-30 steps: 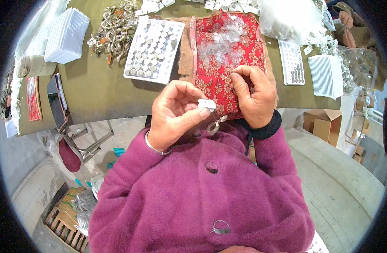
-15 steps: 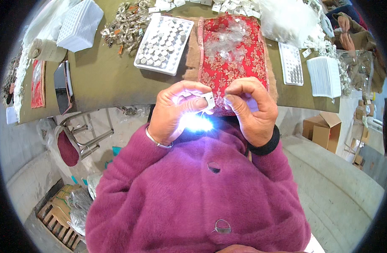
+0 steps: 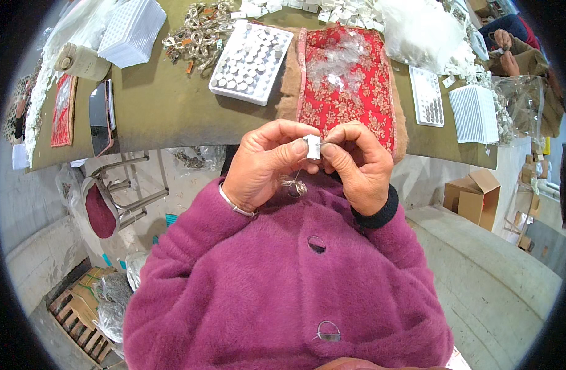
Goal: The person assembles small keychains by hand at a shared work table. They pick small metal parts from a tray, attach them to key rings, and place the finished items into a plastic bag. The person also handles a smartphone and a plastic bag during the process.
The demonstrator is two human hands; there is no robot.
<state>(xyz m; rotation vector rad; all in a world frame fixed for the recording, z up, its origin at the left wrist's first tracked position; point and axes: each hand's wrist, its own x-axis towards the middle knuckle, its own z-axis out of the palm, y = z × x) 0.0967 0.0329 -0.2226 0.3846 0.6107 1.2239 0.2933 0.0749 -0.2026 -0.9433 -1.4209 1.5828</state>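
My left hand [image 3: 258, 163] pinches a small white plastic case [image 3: 313, 147] between thumb and fingers, just above my lap. Beneath those fingers dangles a small pale bundle of wire [image 3: 296, 186], partly tucked behind the hand. Thumb and forefinger of my right hand [image 3: 363, 169] are closed at the case's right edge; a thin dark sliver shows there, too small to name. Beyond my hands, a red flowered cloth [image 3: 372, 117] lies on the table with clear plastic scraps [image 3: 344, 61] on it. A white tray [image 3: 238, 98] of silvery round discs stands to its left.
Stacked white trays [image 3: 132, 34] and a heap of wire bundles [image 3: 199, 34] occupy the table's left. At right are a smaller disc tray [image 3: 426, 95] and another tray stack [image 3: 474, 114]. A phone [image 3: 100, 117] lies near the left edge. Another person's hands [image 3: 508, 52] show far right.
The bright light below my left hand has gone dark, and the wire bundle now shows there. My right hand has moved left to meet the white case.
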